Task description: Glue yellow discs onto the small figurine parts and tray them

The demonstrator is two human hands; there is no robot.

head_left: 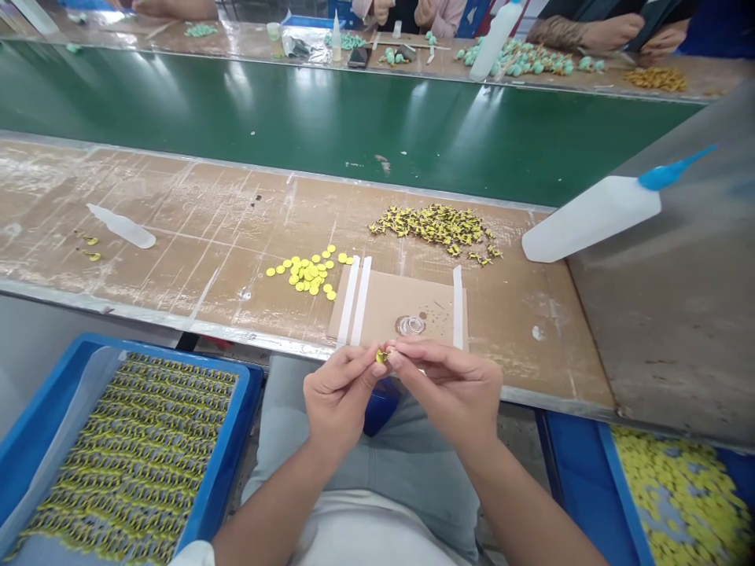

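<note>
My left hand (pixel 337 397) pinches a small round yellow piece (pixel 381 357) between thumb and forefinger, just in front of the table's near edge. My right hand (pixel 453 387) is closed beside it, thumb and forefinger pressed together at a small dark part that meets the yellow piece. Fingers hide most of that part. Beyond the hands lies a cardboard sheet (pixel 396 303) with white tape strips and a round smear of glue (pixel 410 325). Loose yellow discs (pixel 310 273) are scattered left of the sheet; behind it is a pile of small yellow-and-brown pieces (pixel 436 224).
A white bottle with a blue nozzle (pixel 595 216) leans against a metal panel (pixel 678 314) at right. A blue tray (pixel 244 409) at lower left holds rows of yellow-and-dark pieces; yellow discs (pixel 678 487) fill another at lower right. Co-workers' hands (pixel 613 33) show beyond the green belt (pixel 330 118).
</note>
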